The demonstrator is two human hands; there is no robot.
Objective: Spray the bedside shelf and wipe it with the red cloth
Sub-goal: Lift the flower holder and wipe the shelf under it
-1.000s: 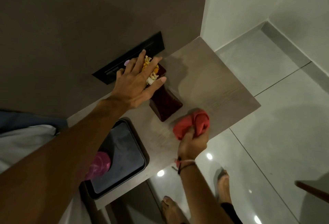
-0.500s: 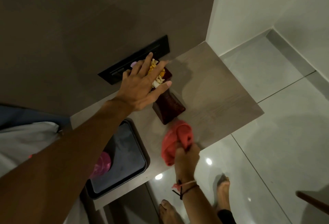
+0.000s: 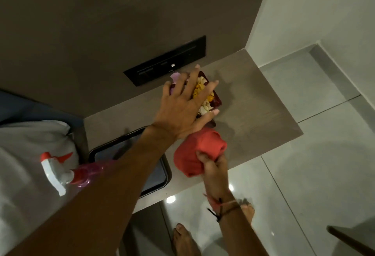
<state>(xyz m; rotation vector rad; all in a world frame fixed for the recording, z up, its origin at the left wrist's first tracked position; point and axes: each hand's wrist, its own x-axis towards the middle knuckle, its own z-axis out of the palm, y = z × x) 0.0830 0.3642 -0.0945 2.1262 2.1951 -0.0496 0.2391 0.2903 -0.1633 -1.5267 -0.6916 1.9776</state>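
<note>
- My right hand point(image 3: 211, 164) has its fingers point(image 3: 203, 155) closed around the red cloth point(image 3: 197, 153), bunched on the bedside shelf point(image 3: 253, 101) just in front of the vase point(image 3: 215, 98).
- The cloth looks soft, light and crumpled; I judge a full fistful holds it best.
- My left hand point(image 3: 182, 111) lies spread, fingers open, over the vase's flowers point(image 3: 203, 95), steadying what seems tippy and fragile.
- The spray bottle point(image 3: 67, 171), pink with a white trigger, lies well left of the vase.

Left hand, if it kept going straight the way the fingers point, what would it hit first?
The left hand already lies over the dark red vase of flowers. Straight on, the fingers would probably meet the brown wall near the black switch panel, though depth is unclear.
</note>
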